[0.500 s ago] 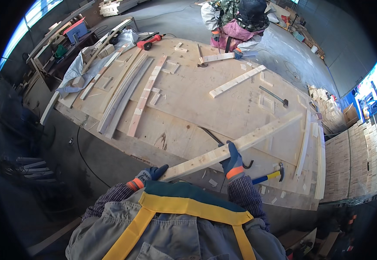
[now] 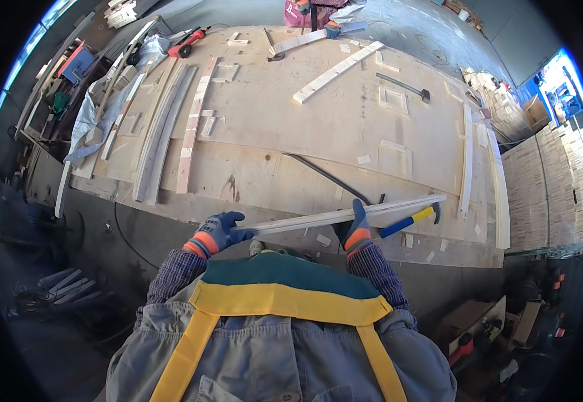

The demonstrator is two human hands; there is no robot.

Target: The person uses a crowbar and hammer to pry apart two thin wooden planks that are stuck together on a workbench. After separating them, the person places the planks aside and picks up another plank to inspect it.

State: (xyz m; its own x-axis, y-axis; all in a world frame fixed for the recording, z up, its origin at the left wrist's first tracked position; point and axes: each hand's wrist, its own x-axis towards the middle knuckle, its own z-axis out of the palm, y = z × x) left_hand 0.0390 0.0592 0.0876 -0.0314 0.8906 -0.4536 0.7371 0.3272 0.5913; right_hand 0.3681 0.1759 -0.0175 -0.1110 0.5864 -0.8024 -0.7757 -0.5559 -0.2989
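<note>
A long pale wooden strip [image 2: 305, 220] lies across in front of me, seen narrow side up. My right hand [image 2: 354, 231], in a blue and orange glove, is closed around it right of the middle, thumb standing up over the edge. At the strip's left end is my gloved left hand [image 2: 221, 232]; its lower fingers support the end while the thumb is lifted away. A hammer [image 2: 407, 222] with a blue and yellow handle lies beyond my right hand. A dark pry bar [image 2: 330, 177] rests on the plywood table [image 2: 271, 144], its hooked end partly behind the strip.
Another person's gloved hand [image 2: 332, 29] holds a board [image 2: 300, 42] at the far edge. Long strips [image 2: 161, 134] lie at left, near a red power tool [image 2: 189, 43]. A loose strip [image 2: 338, 72] and a second hammer [image 2: 405, 87] lie farther back. Stacked timber [image 2: 549, 187] stands right.
The strip has turned from its broad face to a narrow side and lies flatter across the view. My left thumb has lifted off. The view has shifted, moving the table upward in the picture.
</note>
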